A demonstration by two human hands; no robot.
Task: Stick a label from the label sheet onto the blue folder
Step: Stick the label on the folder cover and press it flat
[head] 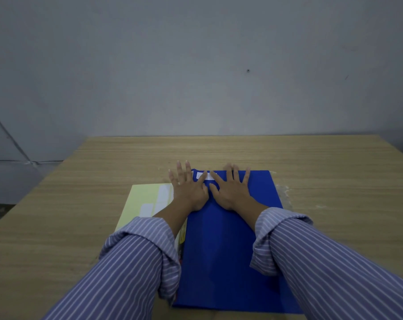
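The blue folder (221, 245) lies flat on the wooden table in front of me. A small white label (207, 176) sits near the folder's far left corner, partly covered by my fingers. My left hand (187, 189) rests flat with fingers spread over the folder's far left edge, its index finger on the label. My right hand (231, 189) lies flat beside it on the folder, its index finger also touching the label. The pale yellow label sheet (145, 199), with white labels on it, lies to the left of the folder, partly under my left forearm.
The wooden table (311, 172) stretches to a grey wall behind. Something yellow and red (181, 243) peeks out from under the folder's left edge. A clear plastic cover (284, 192) shows along the folder's right side.
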